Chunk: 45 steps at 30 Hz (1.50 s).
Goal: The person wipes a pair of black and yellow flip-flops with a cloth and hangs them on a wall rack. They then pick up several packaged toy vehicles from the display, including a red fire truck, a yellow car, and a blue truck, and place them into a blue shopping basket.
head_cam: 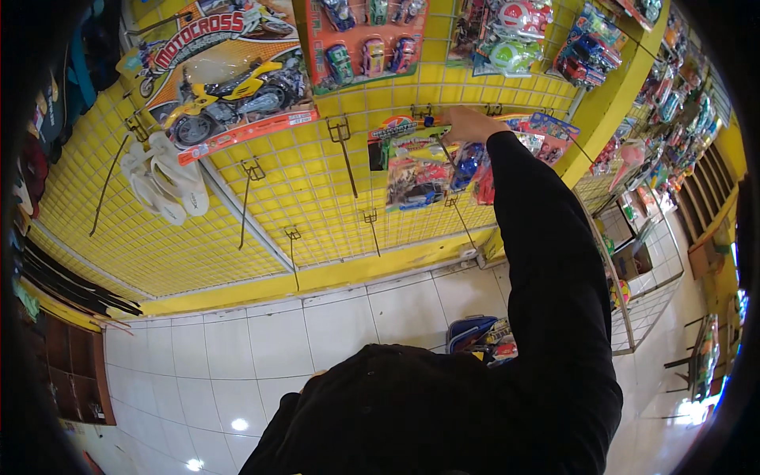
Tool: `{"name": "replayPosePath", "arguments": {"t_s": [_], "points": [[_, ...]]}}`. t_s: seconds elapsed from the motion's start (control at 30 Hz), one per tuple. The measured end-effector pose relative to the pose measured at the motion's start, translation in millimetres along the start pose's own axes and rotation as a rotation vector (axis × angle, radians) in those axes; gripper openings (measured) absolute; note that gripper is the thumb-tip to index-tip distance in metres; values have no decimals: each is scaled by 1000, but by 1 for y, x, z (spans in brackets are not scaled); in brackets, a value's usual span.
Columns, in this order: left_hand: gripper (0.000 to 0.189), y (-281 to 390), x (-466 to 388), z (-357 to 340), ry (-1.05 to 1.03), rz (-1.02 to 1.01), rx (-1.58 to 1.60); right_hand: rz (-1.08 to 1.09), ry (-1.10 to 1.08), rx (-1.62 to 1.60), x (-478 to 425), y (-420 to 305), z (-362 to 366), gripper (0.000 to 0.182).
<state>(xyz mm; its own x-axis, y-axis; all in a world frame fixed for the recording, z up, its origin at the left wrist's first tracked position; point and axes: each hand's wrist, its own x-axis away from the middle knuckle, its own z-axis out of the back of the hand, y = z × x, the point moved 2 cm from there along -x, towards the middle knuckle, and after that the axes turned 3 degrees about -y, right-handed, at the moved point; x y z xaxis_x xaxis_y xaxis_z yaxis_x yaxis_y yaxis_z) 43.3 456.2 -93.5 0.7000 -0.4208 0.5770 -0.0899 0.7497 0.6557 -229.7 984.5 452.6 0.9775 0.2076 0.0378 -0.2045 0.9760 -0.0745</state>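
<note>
My right hand (470,126) reaches up to the wire grid on the yellow wall, at the top of a group of hanging packaged toys. It touches the top of a package near a hook; its fingers are partly hidden, so I cannot tell what they grip. Below it hang blister-packed toy vehicles (417,178) and a blue toy (468,166). A packaged toy helicopter card (392,132) is just left of them. My left arm is low, mostly behind my black top; only a sliver of skin shows there, and the left hand cannot be made out.
A boxed toy motorcycle (237,95), a pack of metal toy cars (371,53) and white flip-flops (168,178) hang on the left. Bare hooks (344,148) stick out from the grid. A blue basket (472,332) with packages stands on the tiled floor; a wire rack (647,297) is at right.
</note>
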Motion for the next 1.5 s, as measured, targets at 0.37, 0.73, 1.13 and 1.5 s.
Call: {"name": "replayPosePath", "arguments": {"t_s": [0.37, 0.73, 1.13, 1.5], "points": [[58, -6, -23, 4, -64, -79, -77, 178, 136, -87, 18, 10, -13, 27], [56, 15, -71, 22, -143, -209, -197, 319, 79, 19, 74, -25, 8, 9], [54, 22, -93, 10, -215, -289, -239, 189, 70, -126, 92, -22, 26, 10], [52, 10, -90, 11, -210, -316, -278, 258, 57, 49, 86, -29, 15, 9]]}}
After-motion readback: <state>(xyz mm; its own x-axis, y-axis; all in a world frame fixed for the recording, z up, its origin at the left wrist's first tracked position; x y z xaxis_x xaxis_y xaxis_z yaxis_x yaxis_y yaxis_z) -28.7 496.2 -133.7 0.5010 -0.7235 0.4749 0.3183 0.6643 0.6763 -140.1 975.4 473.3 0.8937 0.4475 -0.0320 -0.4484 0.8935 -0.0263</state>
